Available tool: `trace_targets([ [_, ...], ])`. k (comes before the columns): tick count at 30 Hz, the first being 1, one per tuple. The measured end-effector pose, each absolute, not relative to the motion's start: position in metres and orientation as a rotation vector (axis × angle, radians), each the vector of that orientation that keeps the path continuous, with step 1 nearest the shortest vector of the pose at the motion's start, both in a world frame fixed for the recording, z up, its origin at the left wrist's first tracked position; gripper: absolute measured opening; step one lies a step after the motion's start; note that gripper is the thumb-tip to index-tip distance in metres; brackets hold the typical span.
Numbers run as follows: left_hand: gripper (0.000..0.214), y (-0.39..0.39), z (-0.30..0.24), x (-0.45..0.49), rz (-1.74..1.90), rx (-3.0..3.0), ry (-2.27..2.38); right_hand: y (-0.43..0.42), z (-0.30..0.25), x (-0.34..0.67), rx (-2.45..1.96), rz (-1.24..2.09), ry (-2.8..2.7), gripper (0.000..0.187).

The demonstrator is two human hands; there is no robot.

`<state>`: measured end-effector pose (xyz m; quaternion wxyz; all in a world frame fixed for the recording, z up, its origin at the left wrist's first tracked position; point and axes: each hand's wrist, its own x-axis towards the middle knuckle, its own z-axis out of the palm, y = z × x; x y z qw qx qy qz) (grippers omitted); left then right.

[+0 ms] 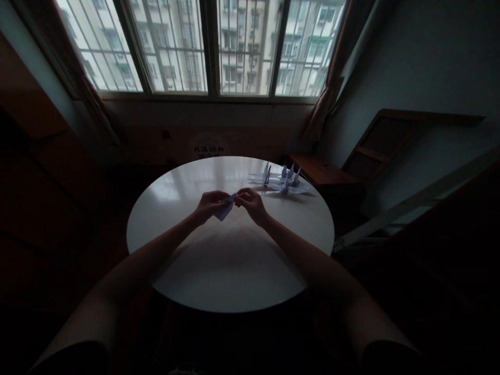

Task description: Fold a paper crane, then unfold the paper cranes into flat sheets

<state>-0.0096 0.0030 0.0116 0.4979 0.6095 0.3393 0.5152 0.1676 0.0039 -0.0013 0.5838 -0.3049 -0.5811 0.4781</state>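
Above the middle of a round white table (230,276), both my hands are on a small piece of folded paper (223,212), bluish and pointed at its lower end. My left hand (211,204) is closed on the paper's left side, thumb lying across it. At the paper's upper right corner, the fingers of my right hand (251,204) pinch the edge. Several folded paper cranes (285,185) stand in a group on the table, beyond my right hand and to its right. Dim light hides the finer creases.
Past the table's far edge is a wall with a barred window (211,52) above it. A low reddish wooden cabinet (324,169) stands behind the table at the right. A wooden-framed piece (385,138) leans by the right wall.
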Motion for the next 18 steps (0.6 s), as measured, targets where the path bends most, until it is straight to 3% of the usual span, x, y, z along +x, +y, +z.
trace_targets([
  [18,0.04,-0.0004,0.014,-0.0058,1.289,1.569,0.852,-0.0001,0.0015,0.1662,-0.774,0.992,-1.482,0.042],
])
